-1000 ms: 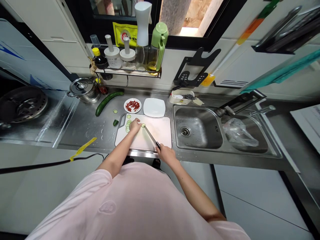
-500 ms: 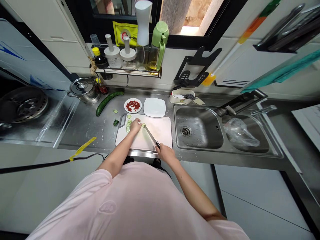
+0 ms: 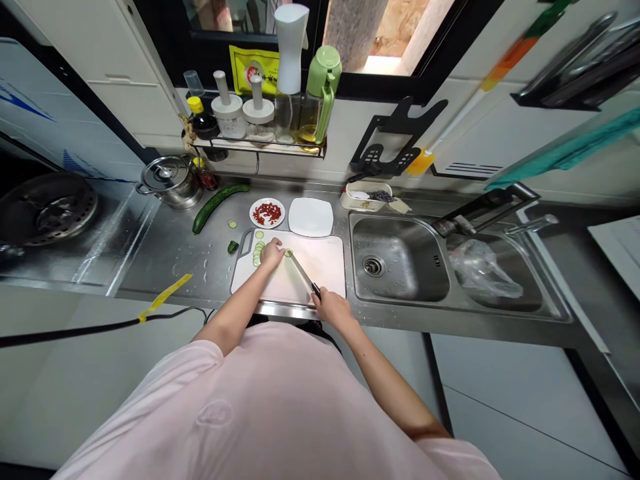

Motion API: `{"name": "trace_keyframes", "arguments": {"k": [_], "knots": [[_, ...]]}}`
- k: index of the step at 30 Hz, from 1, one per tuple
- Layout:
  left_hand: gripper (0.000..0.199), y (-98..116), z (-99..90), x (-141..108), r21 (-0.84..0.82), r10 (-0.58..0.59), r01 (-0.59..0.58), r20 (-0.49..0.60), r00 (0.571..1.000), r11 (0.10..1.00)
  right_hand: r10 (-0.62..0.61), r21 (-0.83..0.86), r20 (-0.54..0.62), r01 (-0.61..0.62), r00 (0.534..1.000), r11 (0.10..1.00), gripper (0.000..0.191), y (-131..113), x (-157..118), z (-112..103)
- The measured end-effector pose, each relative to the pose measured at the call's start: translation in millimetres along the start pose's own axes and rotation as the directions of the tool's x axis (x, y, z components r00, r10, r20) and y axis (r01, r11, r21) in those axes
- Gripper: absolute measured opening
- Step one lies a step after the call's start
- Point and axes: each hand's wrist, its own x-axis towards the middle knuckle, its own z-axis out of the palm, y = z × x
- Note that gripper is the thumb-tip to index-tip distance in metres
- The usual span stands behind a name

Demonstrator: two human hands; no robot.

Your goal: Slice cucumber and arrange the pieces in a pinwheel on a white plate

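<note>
Your hands work side by side straight ahead at 12 o'clock in the head view: your left hand (image 3: 271,253) is curled with its fingertips tucked back on a short cucumber piece (image 3: 288,253), leaving the cut face clear, while your right hand (image 3: 333,308) clenches the dark handle of a kitchen knife (image 3: 301,273), its blade angled toward 11 o'clock and reaching that face. The piece rests on a white cutting board (image 3: 320,267), with round cucumber slices (image 3: 257,254) at its 9 o'clock, clear of the blade. A whole cucumber (image 3: 220,207) lies on the steel counter (image 3: 165,253) at the board's 11 o'clock, near a plate (image 3: 251,213) of chopped red pieces
</note>
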Motion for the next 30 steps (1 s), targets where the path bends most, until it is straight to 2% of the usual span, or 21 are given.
{"name": "trace_keyframes", "arguments": {"k": [15, 30], "knots": [[0.021, 1, -0.7, -1, 0.017, 0.007, -0.008, 0.001, 1.000, 1.000, 0.034, -0.008, 0.030, -0.033, 0.999, 0.999, 0.041, 9, -20, 2], [0.020, 0, 0.4, 1, 0.004, 0.010, -0.010, 0.002, 1.000, 1.000, -0.006, -0.003, 0.026, 0.006, 1.000, 1.000, 0.040, -5, 2, -9]]}}
